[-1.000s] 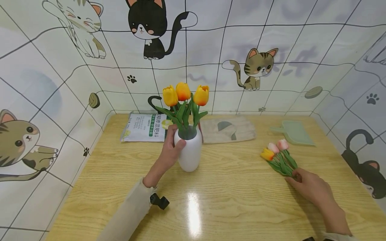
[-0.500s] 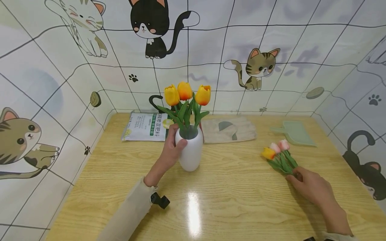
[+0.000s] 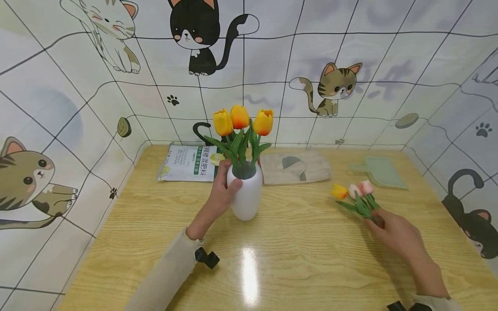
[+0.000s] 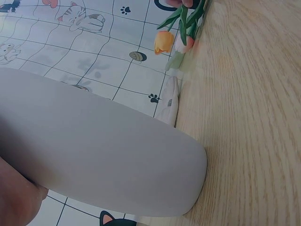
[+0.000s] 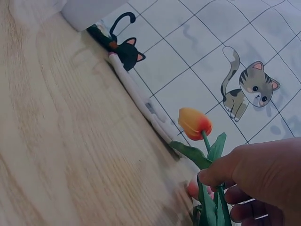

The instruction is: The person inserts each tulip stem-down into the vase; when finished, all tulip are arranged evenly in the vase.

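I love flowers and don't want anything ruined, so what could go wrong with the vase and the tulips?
The tall vase might tip if the left grip, around its upper part, slips or pulls. The right grip pinches a yellow tulip right beside the pink tulips, so those could get dragged along. And three tulips fill the vase, so bumping them could bend their leaves.

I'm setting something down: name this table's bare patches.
Bare table: between the white vase and the tulips in the right hand, and between left sleeve and white bag. Crowded: the back, with bag, beige cloth, green scoop.
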A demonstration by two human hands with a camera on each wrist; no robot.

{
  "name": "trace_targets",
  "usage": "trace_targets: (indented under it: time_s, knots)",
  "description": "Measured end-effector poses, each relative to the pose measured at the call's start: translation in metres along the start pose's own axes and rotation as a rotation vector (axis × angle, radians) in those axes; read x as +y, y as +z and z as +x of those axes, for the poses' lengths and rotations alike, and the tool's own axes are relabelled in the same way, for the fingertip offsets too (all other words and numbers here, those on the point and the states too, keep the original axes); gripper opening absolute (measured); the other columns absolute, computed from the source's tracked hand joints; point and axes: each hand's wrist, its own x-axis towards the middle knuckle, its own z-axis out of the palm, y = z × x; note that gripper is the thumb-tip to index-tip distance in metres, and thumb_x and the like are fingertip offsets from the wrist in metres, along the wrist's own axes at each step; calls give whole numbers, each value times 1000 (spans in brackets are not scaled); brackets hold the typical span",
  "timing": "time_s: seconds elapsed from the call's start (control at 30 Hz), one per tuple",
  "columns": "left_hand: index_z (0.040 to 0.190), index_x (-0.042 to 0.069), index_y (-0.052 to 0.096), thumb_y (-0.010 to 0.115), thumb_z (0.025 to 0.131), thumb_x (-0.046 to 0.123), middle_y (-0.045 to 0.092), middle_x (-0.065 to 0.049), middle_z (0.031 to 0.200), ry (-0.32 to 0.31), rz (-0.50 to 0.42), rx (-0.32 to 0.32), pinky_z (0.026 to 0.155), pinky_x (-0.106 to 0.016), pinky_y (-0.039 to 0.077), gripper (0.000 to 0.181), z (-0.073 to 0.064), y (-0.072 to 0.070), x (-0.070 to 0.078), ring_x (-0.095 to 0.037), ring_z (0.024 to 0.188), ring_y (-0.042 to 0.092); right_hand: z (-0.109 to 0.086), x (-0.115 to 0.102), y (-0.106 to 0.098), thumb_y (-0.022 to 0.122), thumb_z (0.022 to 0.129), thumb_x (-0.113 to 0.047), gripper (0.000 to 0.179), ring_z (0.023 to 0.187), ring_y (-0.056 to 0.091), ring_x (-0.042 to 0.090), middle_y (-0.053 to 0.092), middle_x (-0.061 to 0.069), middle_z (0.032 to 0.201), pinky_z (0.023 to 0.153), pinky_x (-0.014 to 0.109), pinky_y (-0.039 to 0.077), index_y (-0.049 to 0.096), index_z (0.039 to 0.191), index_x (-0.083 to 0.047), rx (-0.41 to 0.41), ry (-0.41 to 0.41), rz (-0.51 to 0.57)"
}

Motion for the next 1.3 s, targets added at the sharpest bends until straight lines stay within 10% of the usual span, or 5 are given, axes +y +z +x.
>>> trace_targets:
  time_s: [0.97, 1.3]
  knots:
    - [136, 3, 27, 57, 84, 75, 45, -23, 136, -4, -2, -2, 97, -43, 46, 94, 0, 1, 2, -25, 117, 51, 19, -46, -9, 68, 94, -28, 30, 51, 29, 4, 38, -9, 61, 49, 26, 22, 45, 77, -21, 313, -247, 18]
    - [136, 5, 28, 57, 85, 75, 46, -21, 136, -4, 0, -1, 98, -43, 46, 91, 0, 1, 1, -19, 117, 51, 23, -62, -13, 73, 90, -23, 13, 52, 37, 1, 49, -10, 61, 47, 25, 28, 61, 89, -18, 367, -292, 34]
